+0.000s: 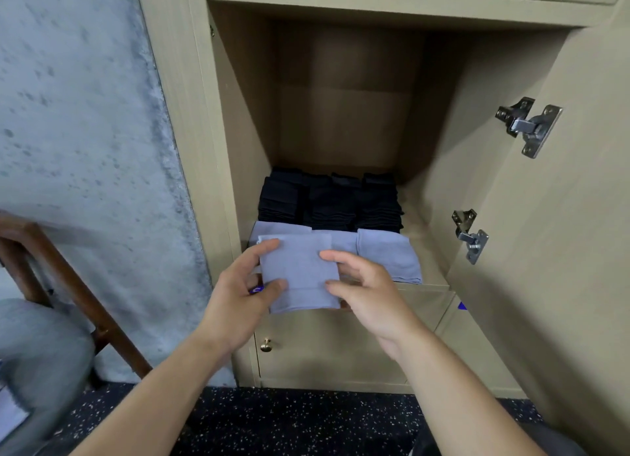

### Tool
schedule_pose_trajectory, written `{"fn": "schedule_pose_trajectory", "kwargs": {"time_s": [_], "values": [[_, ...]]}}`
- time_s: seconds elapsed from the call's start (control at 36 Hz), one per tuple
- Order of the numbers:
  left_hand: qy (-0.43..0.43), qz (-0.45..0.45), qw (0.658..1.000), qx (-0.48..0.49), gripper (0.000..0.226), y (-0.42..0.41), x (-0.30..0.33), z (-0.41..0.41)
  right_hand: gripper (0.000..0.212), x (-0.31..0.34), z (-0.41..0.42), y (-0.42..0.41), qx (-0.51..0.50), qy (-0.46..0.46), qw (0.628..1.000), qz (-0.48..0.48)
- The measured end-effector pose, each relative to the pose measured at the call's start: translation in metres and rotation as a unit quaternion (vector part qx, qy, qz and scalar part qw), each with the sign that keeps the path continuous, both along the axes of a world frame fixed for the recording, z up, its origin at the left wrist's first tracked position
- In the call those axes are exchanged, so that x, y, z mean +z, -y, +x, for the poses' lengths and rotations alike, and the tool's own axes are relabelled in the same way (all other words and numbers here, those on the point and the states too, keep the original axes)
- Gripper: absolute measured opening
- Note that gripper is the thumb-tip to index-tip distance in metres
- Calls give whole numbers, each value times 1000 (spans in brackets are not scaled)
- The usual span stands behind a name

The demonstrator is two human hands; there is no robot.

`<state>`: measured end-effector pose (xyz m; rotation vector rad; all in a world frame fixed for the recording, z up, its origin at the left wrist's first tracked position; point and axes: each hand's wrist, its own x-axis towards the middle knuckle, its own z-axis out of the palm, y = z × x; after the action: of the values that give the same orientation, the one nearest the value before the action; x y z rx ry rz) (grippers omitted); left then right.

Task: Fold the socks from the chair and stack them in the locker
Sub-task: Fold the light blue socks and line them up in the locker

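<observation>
A folded light-blue sock (298, 271) hangs in front of the open locker (341, 114), just over its front lip. My left hand (238, 295) pinches its left edge and my right hand (364, 292) pinches its right edge. On the locker shelf, more folded light-blue socks (388, 256) lie in the front row. Behind them stand stacks of folded black socks (327, 200). The wooden chair (58, 271) is at the far left, blurred, with a pale grey cushion or cloth (41, 346) on its seat.
The locker door (562, 217) stands open on the right, with two metal hinges (526, 125). Below the shelf is a shut compartment with a brass knob (266, 345). A grey wall is to the left. The floor is dark and speckled.
</observation>
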<state>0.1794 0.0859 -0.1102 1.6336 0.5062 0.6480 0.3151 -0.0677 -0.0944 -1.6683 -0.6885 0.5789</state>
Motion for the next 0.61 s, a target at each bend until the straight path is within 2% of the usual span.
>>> {"fn": "schedule_pose_trajectory", "kwargs": {"time_s": [0.28,0.44,0.61], "values": [[-5,48,999,-8,40,-14,10,49,44,2,58,-18,-49,-7,997,-53],[-58,37,997,-27,34,-21,4,84,49,0,89,-24,-55,47,991,-117],[-116,72,990,-35,36,-34,-10,111,49,-10,112,-31,-63,116,976,-175]]}}
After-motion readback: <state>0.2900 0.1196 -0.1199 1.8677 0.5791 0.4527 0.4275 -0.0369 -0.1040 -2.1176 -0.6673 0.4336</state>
